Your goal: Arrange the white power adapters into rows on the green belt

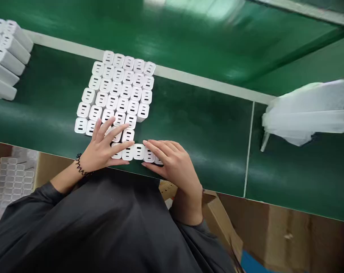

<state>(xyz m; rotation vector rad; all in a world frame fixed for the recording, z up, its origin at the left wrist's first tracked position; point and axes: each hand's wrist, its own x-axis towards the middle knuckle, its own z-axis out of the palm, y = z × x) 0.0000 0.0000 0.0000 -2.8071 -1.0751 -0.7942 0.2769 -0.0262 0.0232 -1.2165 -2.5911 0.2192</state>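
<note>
White two-port charger blocks (115, 88) stand upright in a tight array on the green bench, port faces up. A short front row of chargers (138, 151) lies at the near side, between my hands. My left hand (102, 151) has its thumb and index finger along both sides of that row's left end, while its other fingers spread over neighbouring chargers. Around the right end of the row, my right hand (173, 161) has its fingers on the far side and thumb on the near side. My hands partly cover some chargers.
More white chargers (10, 49) stand grouped at the far left. White translucent plastic bags (308, 112) lie at the right, beyond a pale line (249, 151) across the bench. Below the front edge are a clear compartment tray (13, 182) and an open cardboard box (221, 220).
</note>
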